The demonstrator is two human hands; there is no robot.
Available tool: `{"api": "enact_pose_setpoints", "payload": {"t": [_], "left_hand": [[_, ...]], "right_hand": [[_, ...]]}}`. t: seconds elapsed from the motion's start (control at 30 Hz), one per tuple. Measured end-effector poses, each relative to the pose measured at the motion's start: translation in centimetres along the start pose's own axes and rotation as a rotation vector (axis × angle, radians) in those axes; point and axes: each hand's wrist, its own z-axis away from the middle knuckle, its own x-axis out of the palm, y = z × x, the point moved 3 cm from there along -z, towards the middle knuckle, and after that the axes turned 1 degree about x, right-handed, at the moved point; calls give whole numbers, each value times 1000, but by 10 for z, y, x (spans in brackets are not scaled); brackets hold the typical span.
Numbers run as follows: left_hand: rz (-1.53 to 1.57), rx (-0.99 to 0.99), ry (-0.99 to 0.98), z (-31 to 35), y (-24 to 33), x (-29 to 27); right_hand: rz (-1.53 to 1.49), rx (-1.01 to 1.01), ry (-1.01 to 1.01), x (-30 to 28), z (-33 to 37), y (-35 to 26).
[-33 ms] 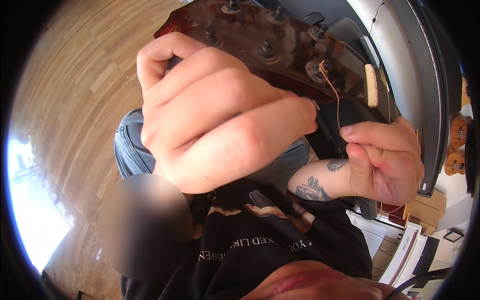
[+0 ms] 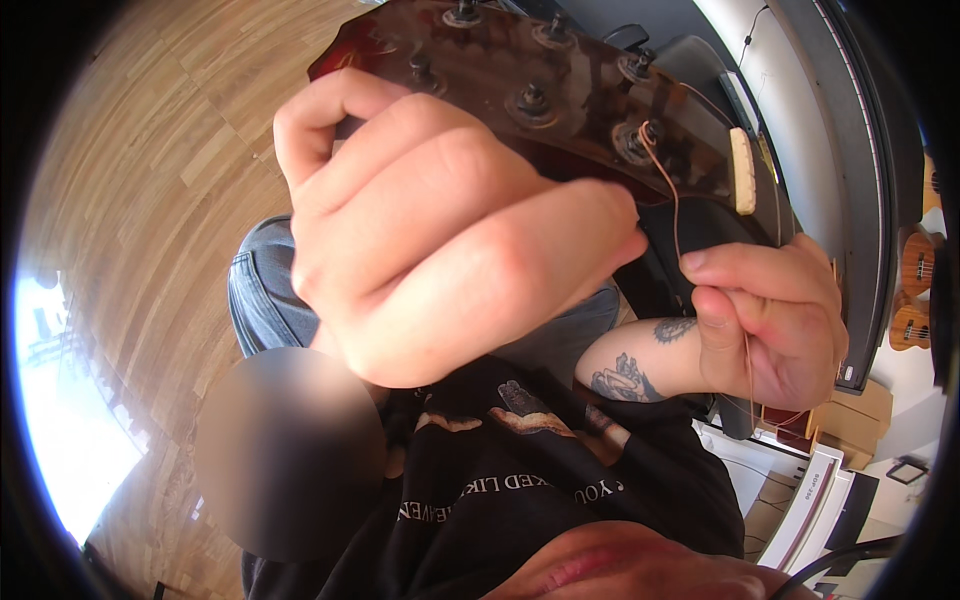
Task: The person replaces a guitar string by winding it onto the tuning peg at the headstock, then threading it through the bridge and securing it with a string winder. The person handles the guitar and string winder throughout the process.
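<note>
A glossy dark brown guitar headstock (image 2: 590,85) slants across the top, with several metal tuning posts on its face. A cream nut (image 2: 742,170) sits at its right end. One copper-coloured guitar string (image 2: 677,215) is looped at the tuning post (image 2: 637,142) nearest the nut on the lower side. It runs down to my right hand (image 2: 770,315), pinched between thumb and forefinger, and its loose length hangs below. My left hand (image 2: 440,230) is closed at the headstock's lower edge, fingers curled. Its fingertips are turned away, hiding whatever they grip.
A dark keyboard instrument (image 2: 850,200) stands along the right. Beyond it are small wooden ukuleles (image 2: 915,265). Lower right are a cardboard box (image 2: 858,425) and a white device (image 2: 805,500). Wooden floor (image 2: 150,200) spreads at left; a blurred disc covers part of the lower left.
My left hand has turned slightly and its thumb side has shifted a little to the right. My right hand and the string stay in place.
</note>
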Motion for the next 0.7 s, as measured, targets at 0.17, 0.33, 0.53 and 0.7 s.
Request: {"api": "enact_pose_setpoints", "payload": {"t": [0.17,0.33,0.53,0.7], "left_hand": [[-115,-83,186,4,7,7],[-41,-59,46,-4,12,4],[-106,-109,41,1,8,8],[-225,-151,-28,-1,20,14]], "right_hand": [[-6,-1,-25,0,-5,-1],[6,19,-76,-7,-1,-1],[-9,-16,-58,-4,-4,1],[-14,-2,-59,-4,-2,-1]]}}
